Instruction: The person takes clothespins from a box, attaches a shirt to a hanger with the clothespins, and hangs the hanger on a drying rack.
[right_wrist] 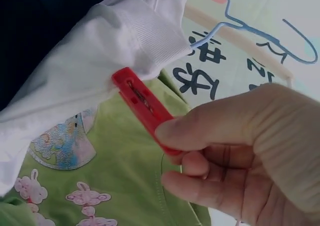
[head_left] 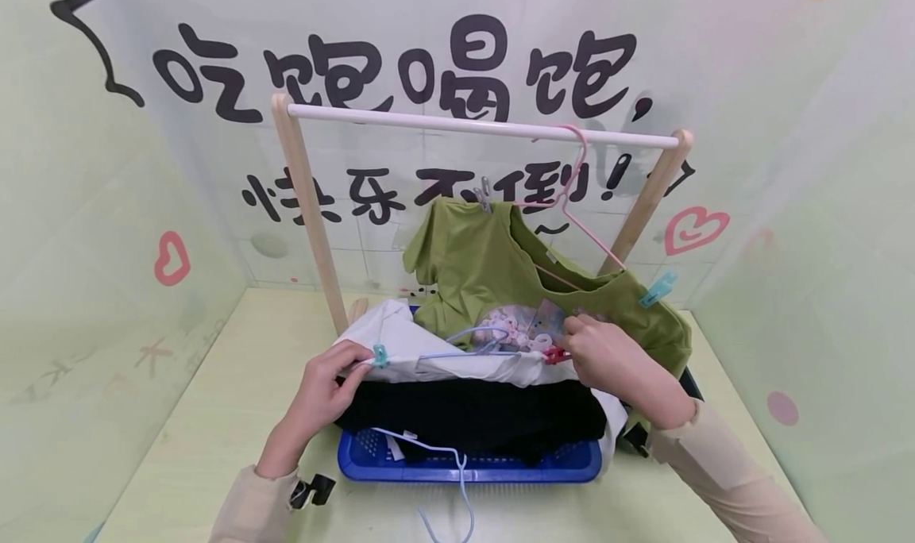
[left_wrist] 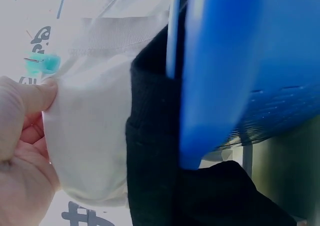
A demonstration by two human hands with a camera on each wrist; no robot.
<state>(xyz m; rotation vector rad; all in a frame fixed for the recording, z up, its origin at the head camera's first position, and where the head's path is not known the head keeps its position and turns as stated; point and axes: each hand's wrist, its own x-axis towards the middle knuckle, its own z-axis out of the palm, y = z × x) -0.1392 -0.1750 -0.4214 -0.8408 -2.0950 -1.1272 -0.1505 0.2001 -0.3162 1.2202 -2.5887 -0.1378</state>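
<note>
A white shirt (head_left: 457, 366) hangs on a light blue hanger (head_left: 468, 355) over the blue basket. Its left shoulder carries a teal clothespin (head_left: 380, 356); my left hand (head_left: 325, 384) pinches the cloth right beside that clothespin. My right hand (head_left: 608, 356) pinches the handle end of a red clothespin (right_wrist: 145, 108) between thumb and fingers. In the right wrist view, the tip of this clothespin is at the white shirt's shoulder, near the ribbed collar. Behind it, a green shirt (head_left: 479, 249) with a rabbit print hangs on a pink hanger (head_left: 575, 174).
A rack with a white rod (head_left: 472, 124) stands at the back. Grey clothespin (head_left: 484, 195) and teal clothespin (head_left: 658, 289) are on the green shirt. Black cloth (head_left: 472, 416) with another blue hanger (head_left: 461, 479) lies over the blue basket (head_left: 468, 473) in front.
</note>
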